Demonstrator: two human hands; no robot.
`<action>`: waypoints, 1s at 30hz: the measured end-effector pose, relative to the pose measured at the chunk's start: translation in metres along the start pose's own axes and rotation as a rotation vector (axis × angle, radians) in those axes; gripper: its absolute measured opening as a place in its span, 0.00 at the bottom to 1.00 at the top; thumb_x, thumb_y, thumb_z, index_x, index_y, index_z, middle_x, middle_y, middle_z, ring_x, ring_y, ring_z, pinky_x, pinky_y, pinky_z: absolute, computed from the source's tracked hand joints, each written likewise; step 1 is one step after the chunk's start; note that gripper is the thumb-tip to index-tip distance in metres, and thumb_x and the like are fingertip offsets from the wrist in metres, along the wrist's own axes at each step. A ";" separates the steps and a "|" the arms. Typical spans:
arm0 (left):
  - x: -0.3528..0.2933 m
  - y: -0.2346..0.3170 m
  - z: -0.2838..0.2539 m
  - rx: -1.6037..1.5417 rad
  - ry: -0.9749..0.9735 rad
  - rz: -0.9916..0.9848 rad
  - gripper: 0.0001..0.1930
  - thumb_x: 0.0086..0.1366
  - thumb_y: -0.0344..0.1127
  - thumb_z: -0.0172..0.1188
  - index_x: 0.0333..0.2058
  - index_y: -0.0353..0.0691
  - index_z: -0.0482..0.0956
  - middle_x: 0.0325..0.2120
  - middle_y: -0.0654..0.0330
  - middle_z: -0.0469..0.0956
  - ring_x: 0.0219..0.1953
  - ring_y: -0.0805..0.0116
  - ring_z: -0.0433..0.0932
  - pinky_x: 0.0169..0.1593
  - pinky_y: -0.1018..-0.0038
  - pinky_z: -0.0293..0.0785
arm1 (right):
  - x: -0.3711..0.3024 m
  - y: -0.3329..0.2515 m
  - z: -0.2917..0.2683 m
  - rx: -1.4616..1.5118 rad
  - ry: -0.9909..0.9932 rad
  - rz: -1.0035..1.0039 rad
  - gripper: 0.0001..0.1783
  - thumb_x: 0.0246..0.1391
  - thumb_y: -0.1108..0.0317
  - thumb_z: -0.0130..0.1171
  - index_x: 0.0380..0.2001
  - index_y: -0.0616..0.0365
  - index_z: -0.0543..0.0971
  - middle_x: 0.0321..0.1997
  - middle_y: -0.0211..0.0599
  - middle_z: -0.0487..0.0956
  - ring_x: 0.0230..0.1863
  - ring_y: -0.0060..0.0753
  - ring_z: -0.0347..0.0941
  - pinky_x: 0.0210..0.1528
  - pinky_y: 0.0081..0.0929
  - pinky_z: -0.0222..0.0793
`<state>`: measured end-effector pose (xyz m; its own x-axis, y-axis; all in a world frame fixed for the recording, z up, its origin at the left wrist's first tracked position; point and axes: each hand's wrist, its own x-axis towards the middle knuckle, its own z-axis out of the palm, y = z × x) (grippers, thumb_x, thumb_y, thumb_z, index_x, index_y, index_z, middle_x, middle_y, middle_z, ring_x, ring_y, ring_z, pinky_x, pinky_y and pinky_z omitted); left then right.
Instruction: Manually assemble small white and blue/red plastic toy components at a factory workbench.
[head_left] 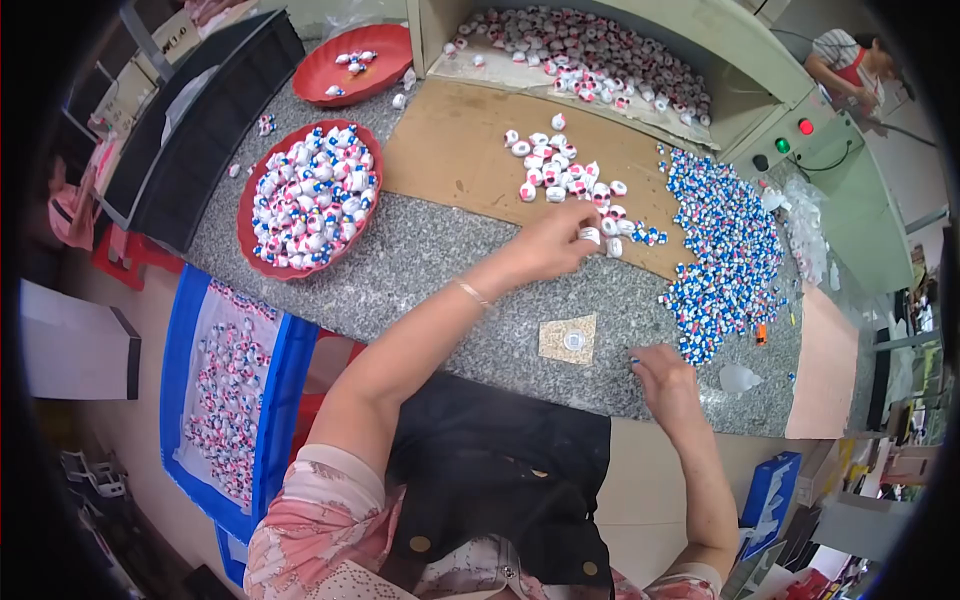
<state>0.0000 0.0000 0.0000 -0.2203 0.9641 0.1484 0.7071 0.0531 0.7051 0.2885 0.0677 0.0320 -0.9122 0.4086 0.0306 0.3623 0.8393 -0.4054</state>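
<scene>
My left hand (555,243) reaches over the speckled stone worktop and pinches a small white rounded plastic piece (590,236) between thumb and fingers. Just beyond it lies a loose group of similar white pieces with pink marks (557,170), spread over a brown board (450,150). Lower and to the right, my right hand (668,388) has its thumb and finger together on a tiny blue piece (634,360), whose exact shape is too small to tell. A wide heap of small blue-and-white pieces (725,245) lies beyond my right hand. Between me and the board, a patterned square pad (567,340) holds a small pale part.
A red bowl (247,235) full of white-and-blue pieces stands left, another red bowl (310,85) behind it. White pieces fill a lit box (755,75) at the back. Below left is a blue crate (180,390); a black bin (200,110) stands far left. A co-worker (850,70) is far right.
</scene>
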 end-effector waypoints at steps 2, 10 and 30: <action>-0.029 0.000 -0.005 -1.105 -0.068 -0.168 0.16 0.64 0.25 0.58 0.51 0.36 0.74 0.43 0.59 0.78 0.45 0.73 0.77 0.50 0.75 0.74 | 0.003 0.005 -0.005 0.212 0.048 0.141 0.10 0.48 0.77 0.65 0.37 0.62 0.83 0.34 0.44 0.82 0.37 0.42 0.79 0.40 0.31 0.73; -0.153 0.011 -0.008 -1.197 0.172 -0.356 0.19 0.64 0.21 0.57 0.54 0.34 0.71 0.45 0.58 0.78 0.43 0.74 0.77 0.48 0.77 0.75 | 0.002 -0.017 0.010 0.164 0.164 0.047 0.07 0.50 0.78 0.63 0.35 0.63 0.82 0.33 0.45 0.81 0.33 0.44 0.79 0.35 0.31 0.74; -0.152 0.034 0.020 -0.903 0.277 -0.218 0.17 0.59 0.18 0.62 0.48 0.33 0.75 0.42 0.60 0.77 0.43 0.74 0.79 0.48 0.78 0.78 | 0.048 -0.061 0.019 0.080 0.107 -0.274 0.07 0.49 0.80 0.61 0.33 0.64 0.80 0.30 0.43 0.78 0.30 0.46 0.77 0.31 0.34 0.74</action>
<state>0.0709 -0.1395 -0.0124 -0.5174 0.8553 0.0277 -0.1254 -0.1078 0.9862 0.2186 0.0294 0.0404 -0.9469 0.2099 0.2436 0.0852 0.8943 -0.4393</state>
